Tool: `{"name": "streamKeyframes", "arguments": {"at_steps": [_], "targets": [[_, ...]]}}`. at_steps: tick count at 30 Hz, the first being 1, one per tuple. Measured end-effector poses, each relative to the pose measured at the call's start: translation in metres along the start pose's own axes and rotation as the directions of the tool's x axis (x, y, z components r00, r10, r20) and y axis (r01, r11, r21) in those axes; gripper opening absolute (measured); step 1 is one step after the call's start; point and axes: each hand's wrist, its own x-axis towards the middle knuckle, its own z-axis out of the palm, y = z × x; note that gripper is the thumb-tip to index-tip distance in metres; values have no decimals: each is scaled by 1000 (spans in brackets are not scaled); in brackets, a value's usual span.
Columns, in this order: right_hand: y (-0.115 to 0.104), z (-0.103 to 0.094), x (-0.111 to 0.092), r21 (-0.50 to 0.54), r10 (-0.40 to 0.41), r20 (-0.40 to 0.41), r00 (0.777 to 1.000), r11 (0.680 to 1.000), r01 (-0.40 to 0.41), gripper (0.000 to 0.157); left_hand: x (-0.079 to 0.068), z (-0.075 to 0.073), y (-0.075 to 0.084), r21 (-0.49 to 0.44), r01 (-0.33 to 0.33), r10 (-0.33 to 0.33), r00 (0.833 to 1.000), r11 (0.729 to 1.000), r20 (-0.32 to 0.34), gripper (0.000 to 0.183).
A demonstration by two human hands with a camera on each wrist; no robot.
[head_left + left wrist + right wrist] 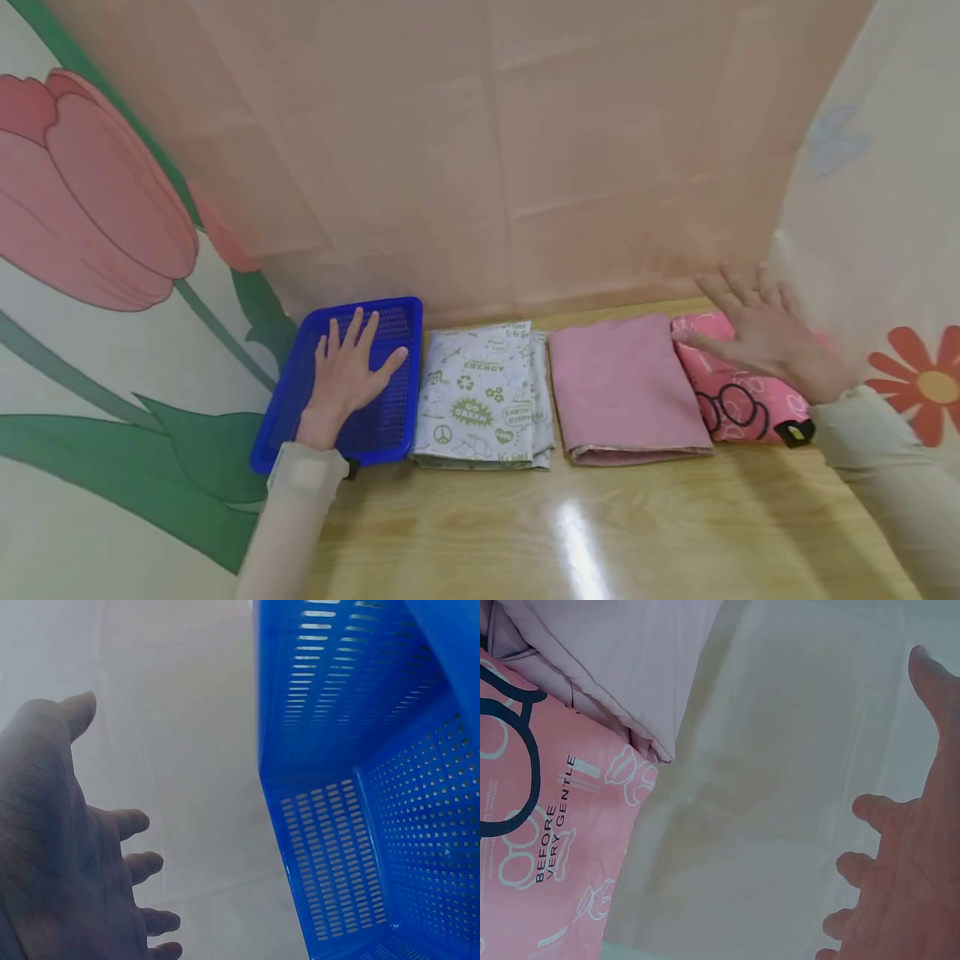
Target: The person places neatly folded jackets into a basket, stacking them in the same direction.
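Observation:
My left hand point(347, 379) is spread over the blue plastic basket point(411, 392), its fingers straight and nothing in its grasp. The left wrist view shows the basket's slotted walls point(330, 855) beside that hand point(75, 840). At the right, my right hand point(765, 329) hovers with fingers spread above the bright pink printed packet point(738, 417), which it partly hides. In the right wrist view this packet point(555, 847) carries dark loops and lettering, apart from the empty hand point(900, 862). Next to it lies a folded plain pink cloth point(626, 387).
Between basket and pink cloth lies a folded white cloth point(480, 400) with green print. All stand in a row along the back of the wooden table point(465, 533). A peach-coloured sheet point(450, 167) hangs behind, and flower-printed sheets point(90, 350) flank both sides.

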Motion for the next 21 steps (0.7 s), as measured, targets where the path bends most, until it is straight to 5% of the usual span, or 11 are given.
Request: {"name": "streamKeyframes", "arguments": {"at_steps": [10, 21], "targets": [[-7, -2, 8, 66, -44, 5, 999, 997, 44, 98, 6, 0, 13, -55, -5, 7, 999, 998, 31, 96], [-38, 7, 12, 249, -46, 7, 999, 968, 43, 90, 7, 6, 25, -123, 3, 2, 999, 992, 39, 94]]}}
